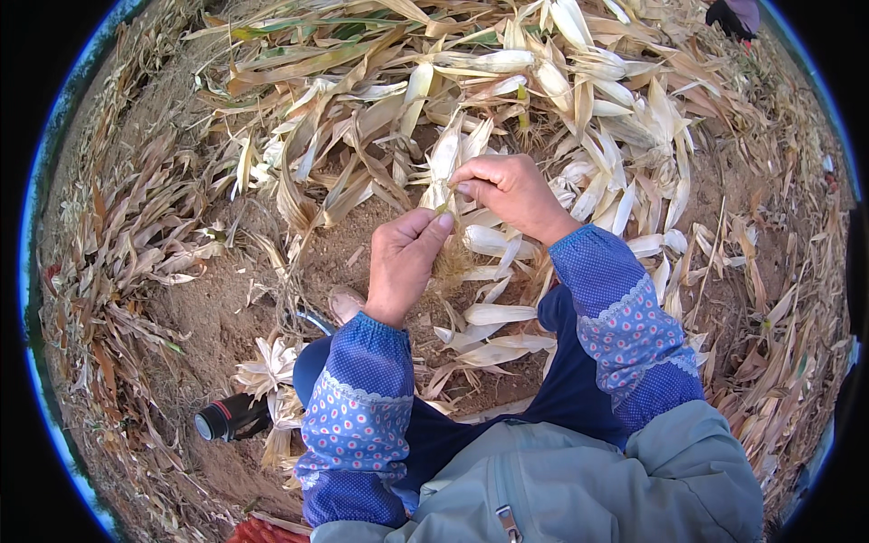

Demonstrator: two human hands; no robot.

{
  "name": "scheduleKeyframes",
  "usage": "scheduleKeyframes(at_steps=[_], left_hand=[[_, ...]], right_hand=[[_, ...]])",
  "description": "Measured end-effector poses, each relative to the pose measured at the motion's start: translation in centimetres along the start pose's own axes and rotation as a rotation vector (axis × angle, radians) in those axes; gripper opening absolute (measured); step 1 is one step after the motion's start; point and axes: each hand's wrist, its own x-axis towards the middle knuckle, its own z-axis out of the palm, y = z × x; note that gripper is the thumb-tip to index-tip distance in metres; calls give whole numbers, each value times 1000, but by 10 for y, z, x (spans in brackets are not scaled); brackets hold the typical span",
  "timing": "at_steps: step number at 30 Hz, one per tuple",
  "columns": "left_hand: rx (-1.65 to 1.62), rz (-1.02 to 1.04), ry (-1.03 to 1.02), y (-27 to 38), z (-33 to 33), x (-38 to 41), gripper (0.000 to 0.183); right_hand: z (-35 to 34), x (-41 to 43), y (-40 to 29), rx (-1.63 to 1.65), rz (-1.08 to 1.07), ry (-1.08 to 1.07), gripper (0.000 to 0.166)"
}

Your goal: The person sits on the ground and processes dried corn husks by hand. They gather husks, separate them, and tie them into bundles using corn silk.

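Observation:
My left hand (409, 261) pinches a thin greenish-yellow strand between thumb and forefinger. Just above and to the right, my right hand (509, 190) pinches the upper part of that strand. Whether it is corn silk or a strip of plant is too small to tell. A tuft of brown corn silk (453, 263) hangs below my fingers. Directly behind the hands are pale dry corn husks (445, 159), and more husk leaves (501, 313) lie on the soil between my knees. Both forearms wear blue patterned sleeve covers.
A heap of dry corn stalks and leaves (305, 64) spreads ahead, with pale husked ears (553, 81) on it. A black bottle (231, 416) lies left of my leg beside a bundle of husks (270, 370). Red netting (266, 532) shows at the bottom. Another person (736, 17) is far right.

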Motion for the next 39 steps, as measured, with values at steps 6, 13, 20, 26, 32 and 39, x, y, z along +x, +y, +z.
scheduleKeyframes(at_steps=[6,13,20,26,32,39], left_hand=[[-45,40,91,11,1,-8,20],[-100,18,30,-1,-6,-3,16],[-131,-10,10,-1,-3,-1,17],[-35,-8,23,2,-4,-2,17],[-24,-60,51,-1,-4,0,18],[-29,-30,68,-12,-2,2,18]], right_hand=[[-41,6,40,-359,261,232,14],[-55,6,20,-485,398,129,16],[-8,0,-4,522,287,-264,31],[-1,-3,-10,567,285,-327,18],[1,-4,-6,379,177,-119,9],[9,-4,-12,-234,-140,93,7]])
